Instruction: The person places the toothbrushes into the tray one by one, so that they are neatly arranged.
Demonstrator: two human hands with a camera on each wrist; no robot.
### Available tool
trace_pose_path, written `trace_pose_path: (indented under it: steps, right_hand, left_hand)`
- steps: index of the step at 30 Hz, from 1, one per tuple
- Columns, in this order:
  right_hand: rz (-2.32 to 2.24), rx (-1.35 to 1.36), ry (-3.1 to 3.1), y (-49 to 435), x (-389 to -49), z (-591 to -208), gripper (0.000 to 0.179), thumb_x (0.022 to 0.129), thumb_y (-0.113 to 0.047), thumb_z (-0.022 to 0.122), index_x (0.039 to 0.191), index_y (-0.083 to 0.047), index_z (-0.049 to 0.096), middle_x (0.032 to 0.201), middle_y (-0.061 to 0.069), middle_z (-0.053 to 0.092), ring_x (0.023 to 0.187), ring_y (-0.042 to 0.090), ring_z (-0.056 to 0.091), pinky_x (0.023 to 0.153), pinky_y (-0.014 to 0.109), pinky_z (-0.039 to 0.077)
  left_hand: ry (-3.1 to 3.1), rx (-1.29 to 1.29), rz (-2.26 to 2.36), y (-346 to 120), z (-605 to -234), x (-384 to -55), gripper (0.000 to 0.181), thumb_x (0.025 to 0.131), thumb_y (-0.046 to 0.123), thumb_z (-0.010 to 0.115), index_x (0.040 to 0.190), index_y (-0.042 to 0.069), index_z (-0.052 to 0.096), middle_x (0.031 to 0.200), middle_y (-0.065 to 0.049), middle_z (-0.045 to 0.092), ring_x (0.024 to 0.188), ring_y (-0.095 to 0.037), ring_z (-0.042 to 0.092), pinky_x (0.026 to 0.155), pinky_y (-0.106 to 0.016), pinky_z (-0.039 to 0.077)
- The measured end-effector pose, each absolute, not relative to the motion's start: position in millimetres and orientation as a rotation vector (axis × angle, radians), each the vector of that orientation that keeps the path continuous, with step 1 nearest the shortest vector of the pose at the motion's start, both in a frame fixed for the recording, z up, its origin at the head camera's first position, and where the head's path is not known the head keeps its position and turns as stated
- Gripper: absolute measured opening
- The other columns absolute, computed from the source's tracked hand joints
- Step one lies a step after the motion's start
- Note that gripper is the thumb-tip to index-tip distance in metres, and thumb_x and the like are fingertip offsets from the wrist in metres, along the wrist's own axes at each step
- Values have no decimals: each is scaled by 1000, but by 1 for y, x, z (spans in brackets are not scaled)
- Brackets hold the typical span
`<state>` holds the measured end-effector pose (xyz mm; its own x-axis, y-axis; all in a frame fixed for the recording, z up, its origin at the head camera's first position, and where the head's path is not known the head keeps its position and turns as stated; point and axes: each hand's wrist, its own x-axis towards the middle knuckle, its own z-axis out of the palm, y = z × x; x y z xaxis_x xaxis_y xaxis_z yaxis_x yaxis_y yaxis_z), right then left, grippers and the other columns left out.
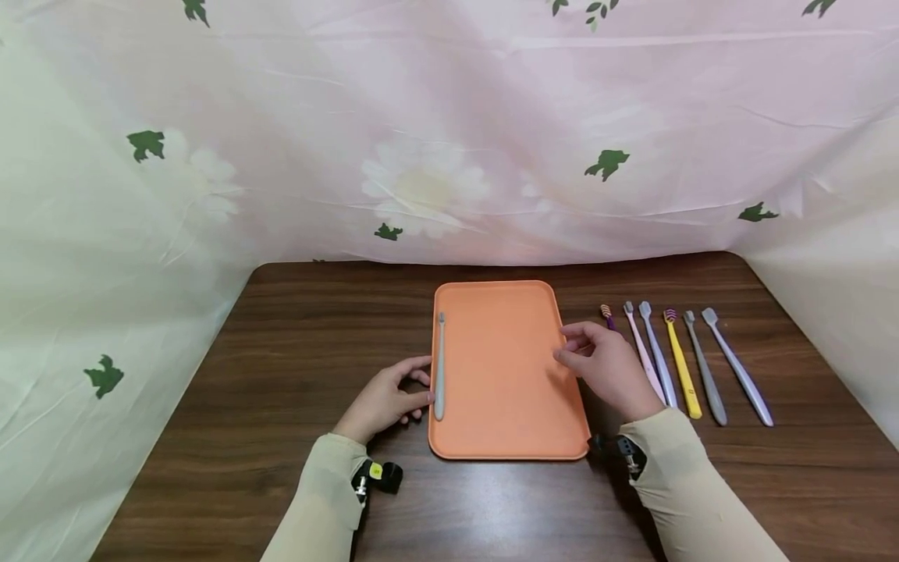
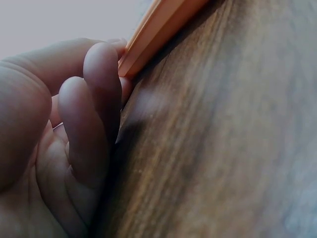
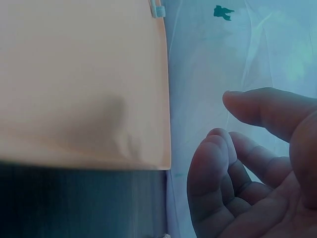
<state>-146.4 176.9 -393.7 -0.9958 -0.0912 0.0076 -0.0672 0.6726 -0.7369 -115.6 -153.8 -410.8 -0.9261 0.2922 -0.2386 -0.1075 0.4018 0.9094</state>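
Observation:
An orange tray (image 1: 506, 367) lies on the table with a grey-blue toothbrush (image 1: 440, 375) along its left side, bristle end away from me. My left hand (image 1: 386, 396) grips the tray's left rim, thumb and fingertips right at the edge; the left wrist view shows the fingers (image 2: 101, 74) curled there. Over the tray's right edge hovers my right hand (image 1: 607, 367), holding nothing. Its thumb (image 3: 267, 106) stands apart from the loosely bent fingers in the right wrist view. A purple toothbrush (image 1: 607, 312) is partly hidden behind this hand.
Right of the tray, several toothbrushes lie side by side: pink (image 1: 644, 355), lavender (image 1: 656, 351), yellow (image 1: 681, 363), grey (image 1: 705, 367) and pale blue (image 1: 737, 367). The dark wooden table (image 1: 295, 351) meets a flowered cloth backdrop (image 1: 492, 133) at its far edge.

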Motion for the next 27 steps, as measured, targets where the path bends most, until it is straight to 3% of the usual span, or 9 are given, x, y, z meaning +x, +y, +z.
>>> trace_pose_path:
  steps: [11,20,27]
  right_hand:
    - [-1232,-122,2862,183,-149,-396,36,84,-20,69,114,-2,60,89,7,63,78,21,57,63,32,48]
    - [-1226,-73,2856,188,-151,-396,35,84,-20,69,114,-3,60,89,9,62,78,22,57,62,31,49]
    - [-1207,-13,2848,194,-152,-396,38,85,-24,69,117,-5,59,92,9,61,81,24,56,62,31,48]
  left_hand:
    - [2302,145,1533,-153,-414,-116,57,85,12,69,137,13,46,110,-13,56,63,-21,61,49,-34,49]
    - [2320,127,1548,-158,-441,-125,56,81,23,73,133,27,50,107,-4,58,61,-19,60,47,-33,48]
    - [2319,120,1555,-158,-443,-126,58,80,24,74,133,26,50,107,-4,58,61,-20,61,46,-34,48]
